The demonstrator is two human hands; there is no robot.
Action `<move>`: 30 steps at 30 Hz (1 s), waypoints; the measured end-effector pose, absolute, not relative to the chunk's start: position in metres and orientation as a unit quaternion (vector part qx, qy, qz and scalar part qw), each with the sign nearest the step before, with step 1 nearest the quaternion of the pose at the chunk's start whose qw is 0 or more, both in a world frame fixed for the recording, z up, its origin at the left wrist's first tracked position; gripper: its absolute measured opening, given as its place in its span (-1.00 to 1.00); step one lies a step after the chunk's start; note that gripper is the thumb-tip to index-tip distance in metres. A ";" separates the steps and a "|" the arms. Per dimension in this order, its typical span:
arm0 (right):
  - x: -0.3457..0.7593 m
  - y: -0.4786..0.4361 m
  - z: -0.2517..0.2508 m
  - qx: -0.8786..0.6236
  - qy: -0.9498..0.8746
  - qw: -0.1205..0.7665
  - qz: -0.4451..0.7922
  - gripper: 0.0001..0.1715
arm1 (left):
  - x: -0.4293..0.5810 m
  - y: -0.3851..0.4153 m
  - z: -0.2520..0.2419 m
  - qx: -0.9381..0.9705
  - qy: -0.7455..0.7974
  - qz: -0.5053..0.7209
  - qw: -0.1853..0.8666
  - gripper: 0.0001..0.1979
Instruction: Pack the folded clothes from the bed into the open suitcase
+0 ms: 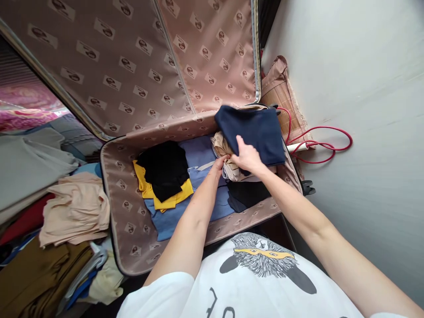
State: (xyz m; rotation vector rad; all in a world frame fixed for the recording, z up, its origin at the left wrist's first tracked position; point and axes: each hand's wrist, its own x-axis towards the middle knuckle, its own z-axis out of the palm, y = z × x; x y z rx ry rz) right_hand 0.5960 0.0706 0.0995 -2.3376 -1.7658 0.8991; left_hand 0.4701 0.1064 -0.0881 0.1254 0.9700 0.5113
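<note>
My left hand (221,164) is closed on a stack of beige folded clothes (234,171) at the right side of an open suitcase (130,215). Just beside it, my right hand (247,157) lies against a navy folded garment (261,130), one finger stretched out over the cloth; its other fingertips are partly hidden near the beige stack. The navy garment rests on top of that stack, reaching the suitcase's right rim. Blue folded clothes (198,152) lie left of my hands, and a black folded garment (248,194) sits below them.
Black clothing (164,170) lies on a yellow garment (180,194) in the suitcase's left half. The lid (132,79) stands raised behind. Piled clothes (74,207) are heaped outside on the left. At right are a red cord (351,140), a woven mat (286,88) and a wall (364,79).
</note>
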 end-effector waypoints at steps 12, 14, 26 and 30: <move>0.645 0.033 0.002 -0.704 -0.616 0.088 0.343 0.01 | 0.472 0.094 -0.045 0.100 0.454 0.279 0.840 -0.55; 0.650 0.036 -0.002 -0.702 -0.611 0.067 0.359 0.02 | 0.487 0.096 -0.035 0.116 0.523 0.297 0.791 -0.63; 0.672 0.037 0.102 -0.632 -0.617 0.262 0.389 -0.04 | 0.480 0.107 0.095 0.164 0.532 0.300 0.775 -0.81; 0.640 0.049 0.159 -0.596 -0.606 0.326 0.413 -0.12 | 0.440 0.130 0.152 0.191 0.497 0.275 0.800 -0.80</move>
